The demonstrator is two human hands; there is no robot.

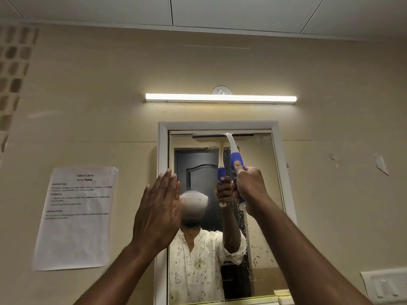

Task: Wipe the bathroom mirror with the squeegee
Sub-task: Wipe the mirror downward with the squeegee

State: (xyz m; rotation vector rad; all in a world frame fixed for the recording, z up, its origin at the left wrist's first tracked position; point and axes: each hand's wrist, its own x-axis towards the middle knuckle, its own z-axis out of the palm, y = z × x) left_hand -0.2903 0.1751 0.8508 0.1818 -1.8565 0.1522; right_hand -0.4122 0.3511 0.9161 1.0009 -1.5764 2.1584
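Note:
The bathroom mirror [262, 194] hangs in a white frame on the beige wall, with water drops and streaks down its right part. A squeegee [233, 148] with a white neck and blue grip has its blade pressed flat against the glass along the mirror's top edge. My right hand [248, 188] is closed around the blue grip, thumb up on the handle. My left hand [158, 208] is raised flat with fingers together, over the mirror's left frame edge, holding nothing; I cannot tell whether it touches the glass.
A lit tube light [220, 98] is mounted above the mirror. A printed paper sheet [77, 216] is stuck to the wall on the left. A white switch plate [385, 287] sits at the lower right. A person's reflection fills the lower mirror.

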